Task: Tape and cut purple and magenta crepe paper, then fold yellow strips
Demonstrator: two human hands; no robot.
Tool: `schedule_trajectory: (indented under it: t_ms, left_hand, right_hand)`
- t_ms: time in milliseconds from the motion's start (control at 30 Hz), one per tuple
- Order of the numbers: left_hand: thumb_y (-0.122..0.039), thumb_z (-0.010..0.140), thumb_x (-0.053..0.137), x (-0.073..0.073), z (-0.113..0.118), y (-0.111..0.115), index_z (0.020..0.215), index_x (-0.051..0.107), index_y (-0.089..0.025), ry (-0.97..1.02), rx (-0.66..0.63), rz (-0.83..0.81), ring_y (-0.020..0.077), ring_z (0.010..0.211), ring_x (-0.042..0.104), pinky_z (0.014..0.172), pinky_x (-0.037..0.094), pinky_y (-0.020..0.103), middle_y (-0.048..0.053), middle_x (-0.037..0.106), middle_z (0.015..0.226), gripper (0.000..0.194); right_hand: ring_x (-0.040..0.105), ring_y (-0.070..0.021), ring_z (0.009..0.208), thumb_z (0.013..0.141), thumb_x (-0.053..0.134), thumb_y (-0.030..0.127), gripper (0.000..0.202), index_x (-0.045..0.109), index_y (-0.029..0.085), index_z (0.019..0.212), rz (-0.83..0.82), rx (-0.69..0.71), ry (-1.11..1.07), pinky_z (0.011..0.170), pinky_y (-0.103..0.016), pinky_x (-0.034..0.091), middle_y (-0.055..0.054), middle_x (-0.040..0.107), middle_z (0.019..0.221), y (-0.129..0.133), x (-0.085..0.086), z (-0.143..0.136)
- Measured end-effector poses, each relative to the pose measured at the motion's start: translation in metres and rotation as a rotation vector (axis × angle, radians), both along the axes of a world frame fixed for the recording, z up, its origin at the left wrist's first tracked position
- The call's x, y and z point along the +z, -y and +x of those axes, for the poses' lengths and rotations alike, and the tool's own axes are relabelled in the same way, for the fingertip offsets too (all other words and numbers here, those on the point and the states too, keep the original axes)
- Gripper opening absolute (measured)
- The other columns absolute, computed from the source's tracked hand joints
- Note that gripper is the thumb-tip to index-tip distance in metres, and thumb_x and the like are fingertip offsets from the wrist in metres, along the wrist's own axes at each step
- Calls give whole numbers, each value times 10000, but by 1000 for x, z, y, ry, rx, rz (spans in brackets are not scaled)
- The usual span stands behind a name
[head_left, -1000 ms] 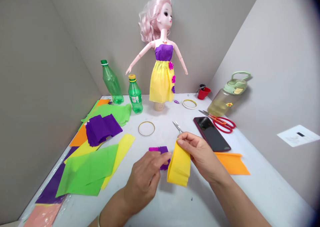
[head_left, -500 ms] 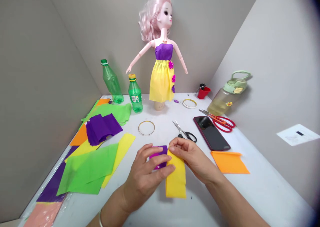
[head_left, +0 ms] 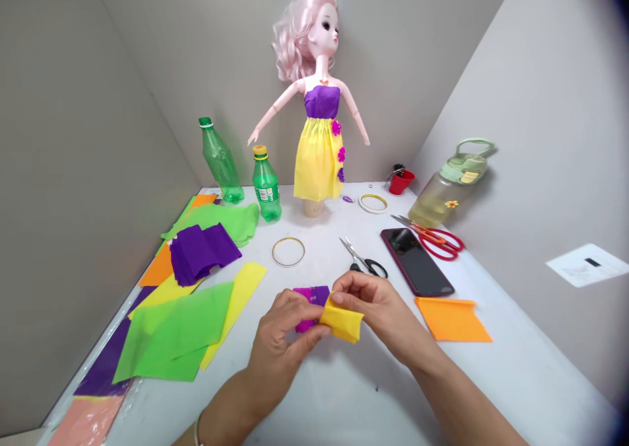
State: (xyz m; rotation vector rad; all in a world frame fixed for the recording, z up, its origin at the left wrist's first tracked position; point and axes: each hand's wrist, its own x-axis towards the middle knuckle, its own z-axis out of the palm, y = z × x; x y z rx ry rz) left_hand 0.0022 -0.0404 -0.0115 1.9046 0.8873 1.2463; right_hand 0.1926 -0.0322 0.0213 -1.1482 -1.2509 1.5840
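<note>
Between my two hands is a strip of yellow crepe paper (head_left: 344, 323), its lower part folded up. My left hand (head_left: 289, 331) pinches its left edge between thumb and fingers. Holding the upper edge is my right hand (head_left: 366, 302), with thumb and fingers closed on it. Just behind them lie purple and magenta pieces (head_left: 312, 297), partly covered by my left fingers. Beyond my right hand, black-handled scissors (head_left: 361, 257) rest on the white table (head_left: 314, 407). A doll (head_left: 322, 105) in a purple top and yellow skirt stands at the back.
Green, purple and yellow paper sheets (head_left: 177, 328) spread over the left side. Two green bottles (head_left: 266, 187), tape rolls (head_left: 288, 252) and a red pot (head_left: 401, 182) stand or lie farther back. At right are a phone (head_left: 417, 262), red-handled scissors (head_left: 437, 240), a water bottle (head_left: 442, 190) and orange paper (head_left: 455, 319).
The yellow strip hung down long before; now its lower end is folded up and it looks much shorter. My left fingers have moved from spread across it to pinching its edge.
</note>
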Motion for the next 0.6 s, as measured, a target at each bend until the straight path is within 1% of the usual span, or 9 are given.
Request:
schedule_trajectory:
  t_ms: [67,200,400,500,600]
  left_hand:
    - [-327,904,652,0,0,0,905,725,-230,-10,4,-61,182,803,572,778,465,317,23,676,805,121]
    - [-326,915,634,0,1,0,822,692,-219,-41,-7,-100,176,788,534,772,435,314,10,653,762,153]
    - [-306,918,630,-1,1,2,813,675,-213,-63,24,-156,171,805,527,791,415,309,0,627,770,147]
    - [-298,904,649,-2,1,3,823,688,-220,-52,53,-174,175,858,548,808,423,301,8,619,824,119]
    - [-294,890,666,-1,1,2,842,704,-227,-27,62,-200,188,963,570,867,430,308,27,632,958,91]
  right_hand:
    - [517,-116,678,840,715,413,251,635,178,801,5,7,5,634,-238,391,20,595,749,0,0,0]
    - [523,-115,701,861,698,408,244,645,173,820,31,41,7,654,-233,404,16,598,767,0,-1,1]
    - [508,-99,672,854,713,408,263,641,157,826,2,73,-31,625,-216,396,19,586,749,-1,-5,2]
    - [510,-96,679,856,714,406,262,640,156,832,3,63,-38,629,-213,396,18,589,758,-1,-6,2]
    - [514,-99,684,853,717,414,268,640,157,832,3,58,-38,630,-216,398,16,594,762,-1,-6,1]
